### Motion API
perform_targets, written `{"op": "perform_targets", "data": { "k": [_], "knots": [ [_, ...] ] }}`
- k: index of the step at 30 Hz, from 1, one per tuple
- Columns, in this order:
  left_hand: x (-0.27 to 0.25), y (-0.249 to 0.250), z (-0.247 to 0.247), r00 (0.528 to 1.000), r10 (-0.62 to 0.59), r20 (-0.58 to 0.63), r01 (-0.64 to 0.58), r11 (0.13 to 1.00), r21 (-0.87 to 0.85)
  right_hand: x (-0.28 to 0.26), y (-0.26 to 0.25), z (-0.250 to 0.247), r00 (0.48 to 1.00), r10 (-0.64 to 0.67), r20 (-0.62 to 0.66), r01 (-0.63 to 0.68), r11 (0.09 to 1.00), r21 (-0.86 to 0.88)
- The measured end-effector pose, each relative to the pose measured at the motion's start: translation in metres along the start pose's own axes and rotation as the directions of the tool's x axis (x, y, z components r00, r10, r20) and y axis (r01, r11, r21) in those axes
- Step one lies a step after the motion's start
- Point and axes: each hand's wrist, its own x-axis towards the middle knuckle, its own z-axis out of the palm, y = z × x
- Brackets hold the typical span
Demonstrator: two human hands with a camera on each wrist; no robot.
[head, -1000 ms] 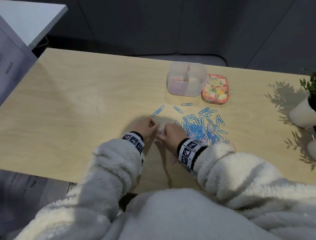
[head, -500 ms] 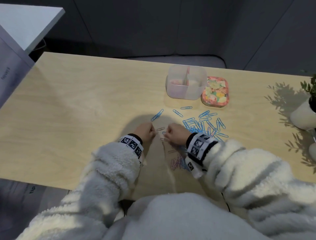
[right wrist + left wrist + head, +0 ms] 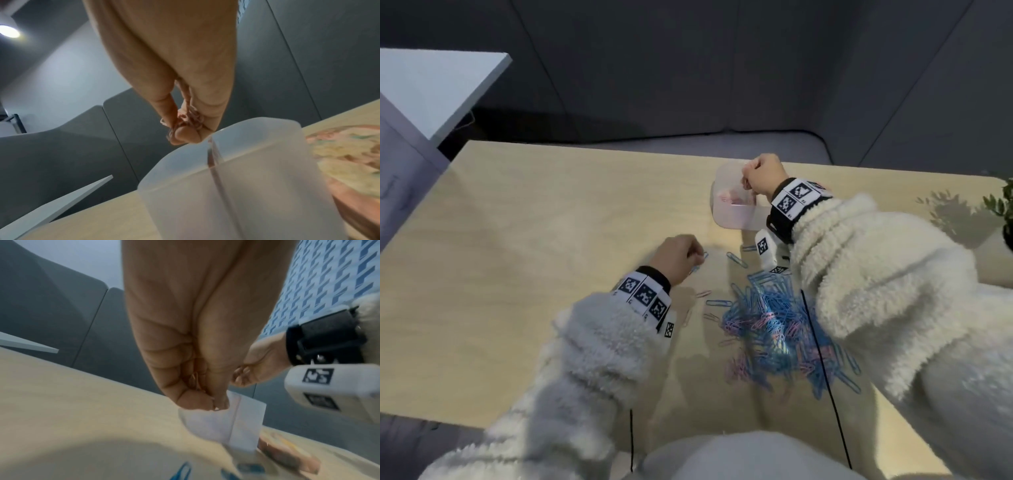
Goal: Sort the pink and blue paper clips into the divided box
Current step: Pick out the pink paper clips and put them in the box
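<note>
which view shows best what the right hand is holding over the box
The right wrist view: the right hand pinches a bunch of pink clips just above the divided box. The head view shows only the back of the fist over the box. The left wrist view catches its curled fingers, blurred, with no clips visible.

Head view: the right hand (image 3: 758, 174) and its sleeve (image 3: 866, 274) cover the divided box's (image 3: 736, 219) right compartment, hiding its contents. The pile of paper clips (image 3: 774, 329) runs under that sleeve. The plant (image 3: 1001, 205) is cut by the right edge. Left wrist view: motion blur; what the left hand (image 3: 195, 340) pinches is indistinct. The floral tin (image 3: 349, 162) is cropped.
</note>
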Motion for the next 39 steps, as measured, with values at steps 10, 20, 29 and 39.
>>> {"op": "perform_targets", "data": {
  "k": [10, 20, 29, 39],
  "knots": [
    [0.097, 0.069, -0.016, 0.969, -0.014, -0.246, 0.015, 1.0, 0.005, 0.007, 0.012, 0.001, 0.995, -0.004, 0.101, -0.022, 0.969, 0.247],
    [0.105, 0.063, -0.002, 0.97, 0.172, -0.169, -0.168, 0.985, 0.039, -0.062, 0.05, -0.022, 0.974, -0.191, -0.124, 0.208, 0.968, 0.139],
    [-0.014, -0.022, 0.025, 0.994, 0.021, -0.107, -0.005, 0.988, 0.152, -0.131, 0.104, 0.039, 0.845, -0.2, 0.496, 0.445, 0.777, -0.444],
    [-0.07, -0.057, 0.063, 0.997, -0.061, -0.055, 0.067, 0.99, 0.126, -0.133, 0.123, 0.03, 0.893, -0.269, 0.362, 0.441, 0.69, -0.574]
  ]
}}
